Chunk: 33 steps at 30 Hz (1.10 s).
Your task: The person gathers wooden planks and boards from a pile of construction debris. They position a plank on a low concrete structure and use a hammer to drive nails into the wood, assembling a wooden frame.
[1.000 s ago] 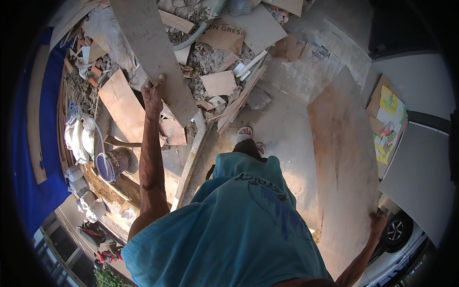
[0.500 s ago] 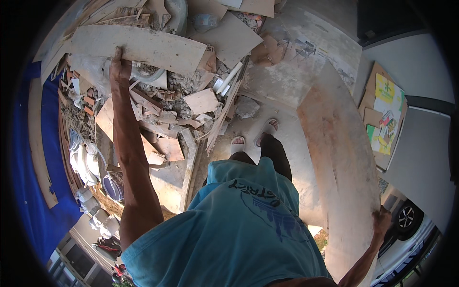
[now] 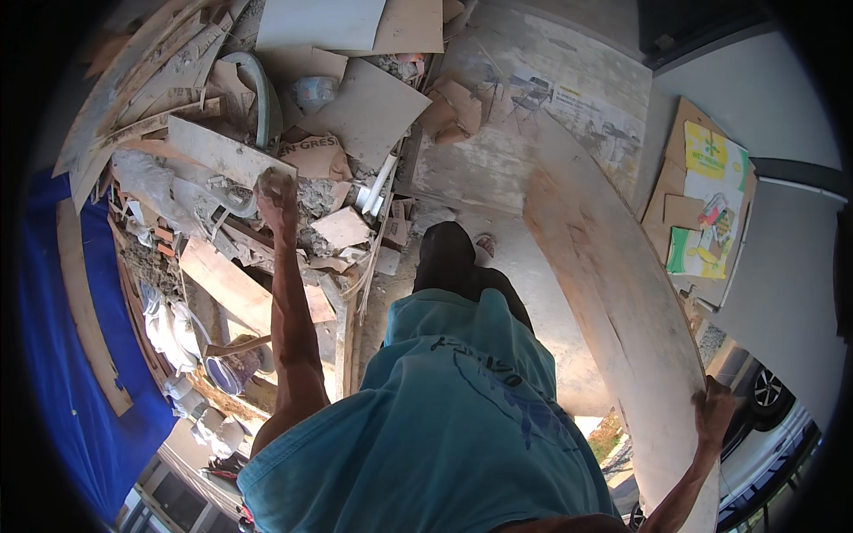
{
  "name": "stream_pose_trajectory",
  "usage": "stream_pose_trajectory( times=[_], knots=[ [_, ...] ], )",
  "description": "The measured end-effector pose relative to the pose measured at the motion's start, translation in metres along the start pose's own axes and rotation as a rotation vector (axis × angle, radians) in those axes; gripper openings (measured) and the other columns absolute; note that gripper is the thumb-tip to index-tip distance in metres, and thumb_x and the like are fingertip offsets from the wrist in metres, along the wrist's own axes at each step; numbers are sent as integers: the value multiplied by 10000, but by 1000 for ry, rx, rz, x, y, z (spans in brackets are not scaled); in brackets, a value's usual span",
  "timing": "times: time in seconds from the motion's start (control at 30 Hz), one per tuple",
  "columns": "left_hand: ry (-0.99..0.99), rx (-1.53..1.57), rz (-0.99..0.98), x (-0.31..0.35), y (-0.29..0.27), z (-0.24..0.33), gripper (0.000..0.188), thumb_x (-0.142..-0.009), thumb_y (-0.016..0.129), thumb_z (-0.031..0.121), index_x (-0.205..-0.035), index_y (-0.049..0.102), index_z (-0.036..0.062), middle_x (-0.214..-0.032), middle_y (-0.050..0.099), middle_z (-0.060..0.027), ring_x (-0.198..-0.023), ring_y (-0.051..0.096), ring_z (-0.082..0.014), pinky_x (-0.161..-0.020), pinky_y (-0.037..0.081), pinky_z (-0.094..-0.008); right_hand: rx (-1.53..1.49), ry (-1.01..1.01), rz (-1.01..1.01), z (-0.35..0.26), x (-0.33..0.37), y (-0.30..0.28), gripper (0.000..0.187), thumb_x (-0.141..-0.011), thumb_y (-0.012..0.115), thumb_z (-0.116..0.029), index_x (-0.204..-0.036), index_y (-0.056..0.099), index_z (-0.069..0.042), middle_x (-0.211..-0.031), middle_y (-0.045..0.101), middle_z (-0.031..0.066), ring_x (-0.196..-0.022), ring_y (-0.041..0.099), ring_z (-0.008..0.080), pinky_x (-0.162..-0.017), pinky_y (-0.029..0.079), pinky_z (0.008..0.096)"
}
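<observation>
My left hand (image 3: 277,197) is closed round the right end of a pale flat board (image 3: 227,153), which lies over the rubble heap. At the right, my right hand (image 3: 713,410) grips the outer edge of a long, wide plywood sheet (image 3: 613,311). That sheet stands on edge beside me, stretching from behind my forearm toward the far wall, its surface pale with brownish stains. Torn brown cardboard (image 3: 315,158) and a bent grey hose (image 3: 265,98) lie just beyond my left hand.
The heap on the left holds broken boards, a white pipe (image 3: 379,185) and a clear plastic bottle (image 3: 315,91). A blue tarp (image 3: 98,426) hangs at far left, near a bucket (image 3: 235,369). Printed cardboard (image 3: 702,200) leans at right; a parked car (image 3: 773,444) stands behind.
My left hand has moved right and nearer, from the board's lower edge to its right end, and the board has turned. One knee has come up. The plywood sheet has shifted slightly.
</observation>
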<state>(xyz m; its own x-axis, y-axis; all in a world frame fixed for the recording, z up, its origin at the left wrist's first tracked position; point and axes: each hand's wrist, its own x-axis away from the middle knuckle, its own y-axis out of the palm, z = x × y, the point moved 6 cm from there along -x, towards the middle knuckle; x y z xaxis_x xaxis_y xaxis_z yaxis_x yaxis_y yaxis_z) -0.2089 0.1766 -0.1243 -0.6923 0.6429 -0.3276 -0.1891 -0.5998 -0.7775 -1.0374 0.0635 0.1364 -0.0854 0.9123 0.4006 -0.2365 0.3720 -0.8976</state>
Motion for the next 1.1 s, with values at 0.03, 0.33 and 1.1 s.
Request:
stream_pose_trajectory(
  times=[0.03,0.33,1.1],
  knots=[
    [-7,12,64,5,-1,5,508,-866,668,357,-1189,559,-20,-1119,564,-253,-1026,554,-400,-862,467,-476,-10,-6,-12,0,-7,-6,151,-605,616,-44,-725,542,9,-667,553,243,-674,584,426,-620,447,492],
    [-241,-10,24,-27,-2,40,612,-897,626,435,-1269,514,-38,-1265,480,-305,-1137,501,-449,-956,415,-498,-41,-75,-7,-1,-96,-94,220,-524,602,-59,-675,462,20,-622,440,226,-542,433,360,-541,378,409],
    [-1119,1151,-1165,-43,254,322,924,-844,574,660,-1426,315,-9,-1368,413,-262,-1247,451,-393,-966,445,-531,-202,-303,289,-74,-212,-390,222,-536,590,-44,-704,472,39,-595,437,165,-500,449,295,-497,380,373]
  ],
)
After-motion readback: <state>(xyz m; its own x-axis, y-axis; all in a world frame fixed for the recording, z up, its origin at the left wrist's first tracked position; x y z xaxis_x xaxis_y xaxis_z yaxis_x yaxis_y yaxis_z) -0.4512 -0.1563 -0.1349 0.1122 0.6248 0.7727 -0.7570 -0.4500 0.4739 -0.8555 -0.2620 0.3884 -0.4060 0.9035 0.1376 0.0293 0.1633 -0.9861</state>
